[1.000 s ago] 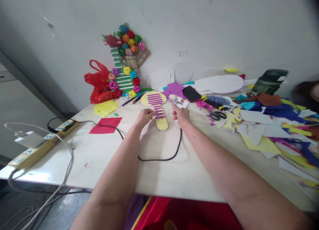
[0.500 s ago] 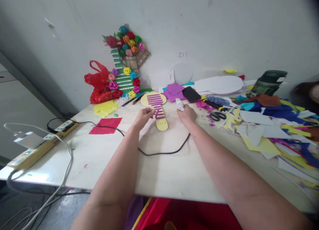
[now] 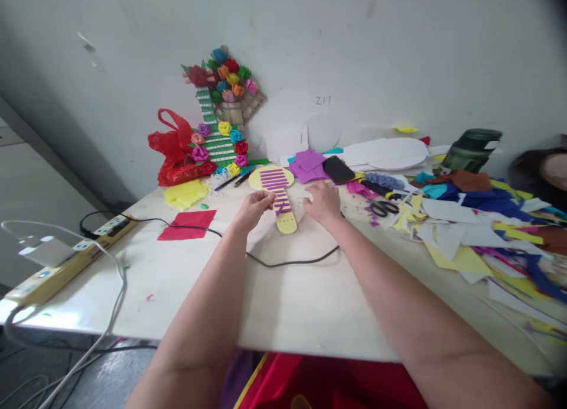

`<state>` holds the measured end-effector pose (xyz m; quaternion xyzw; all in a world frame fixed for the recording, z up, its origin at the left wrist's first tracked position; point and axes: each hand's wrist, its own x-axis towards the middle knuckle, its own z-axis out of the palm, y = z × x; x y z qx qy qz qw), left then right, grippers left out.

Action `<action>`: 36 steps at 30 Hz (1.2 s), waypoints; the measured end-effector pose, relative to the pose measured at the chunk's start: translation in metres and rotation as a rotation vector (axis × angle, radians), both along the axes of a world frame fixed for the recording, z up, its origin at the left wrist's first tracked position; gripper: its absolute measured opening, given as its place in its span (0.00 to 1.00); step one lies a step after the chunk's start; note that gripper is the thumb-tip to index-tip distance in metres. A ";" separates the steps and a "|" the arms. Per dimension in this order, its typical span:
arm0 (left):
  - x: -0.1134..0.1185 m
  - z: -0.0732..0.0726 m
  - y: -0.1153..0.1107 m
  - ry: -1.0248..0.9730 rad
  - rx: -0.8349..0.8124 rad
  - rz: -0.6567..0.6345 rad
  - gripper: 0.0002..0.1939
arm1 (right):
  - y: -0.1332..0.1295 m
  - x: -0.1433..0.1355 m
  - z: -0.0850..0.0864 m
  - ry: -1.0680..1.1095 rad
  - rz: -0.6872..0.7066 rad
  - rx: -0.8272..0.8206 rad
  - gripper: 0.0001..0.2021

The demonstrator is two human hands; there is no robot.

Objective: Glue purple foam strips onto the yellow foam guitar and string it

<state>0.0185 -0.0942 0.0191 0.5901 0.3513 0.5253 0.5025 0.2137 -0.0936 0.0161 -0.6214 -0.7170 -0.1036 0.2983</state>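
A yellow paddle-shaped cutout (image 3: pixel 287 223) with a round top and narrow stem lies on the table, rows of purple strips across it. Beside the stem, my left hand (image 3: pixel 257 209) is pinched on a thin purple strip (image 3: pixel 280 208), whose end lies slanted over the lower rows. My right hand (image 3: pixel 323 202) is to the right of the cutout, fingers curved and apart, with nothing visible in them. A black cord (image 3: pixel 292 262) runs across the table to beneath my right wrist. The white glue gun seen earlier does not show now.
Purple sheets (image 3: pixel 309 164), a black phone-like object (image 3: pixel 338 169) and scissors (image 3: pixel 384 208) lie beyond and right. Paper scraps (image 3: pixel 460 231) cover the right side. At left are a red square (image 3: pixel 186 225) and a power strip (image 3: pixel 71 261). A flower-decorated craft (image 3: pixel 221 146) leans on the wall.
My right hand no longer shows the white glue gun and its fingers have opened. The purple strip at my left hand has come down onto the stem.
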 end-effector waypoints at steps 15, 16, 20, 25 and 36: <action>0.001 -0.003 0.001 0.706 0.063 0.318 0.10 | 0.006 -0.014 -0.017 0.048 0.189 -0.036 0.15; 0.003 -0.003 0.002 0.742 0.065 0.332 0.09 | 0.006 -0.014 -0.018 0.043 0.195 -0.043 0.16; 0.010 -0.007 0.008 0.840 0.044 0.365 0.08 | 0.007 -0.014 -0.019 0.041 0.186 -0.068 0.17; 0.013 -0.010 0.012 0.924 -0.013 0.371 0.07 | 0.005 -0.016 -0.020 0.046 0.200 -0.062 0.16; 0.012 -0.008 0.009 0.978 -0.006 0.311 0.11 | 0.009 -0.015 -0.026 0.059 0.191 -0.055 0.15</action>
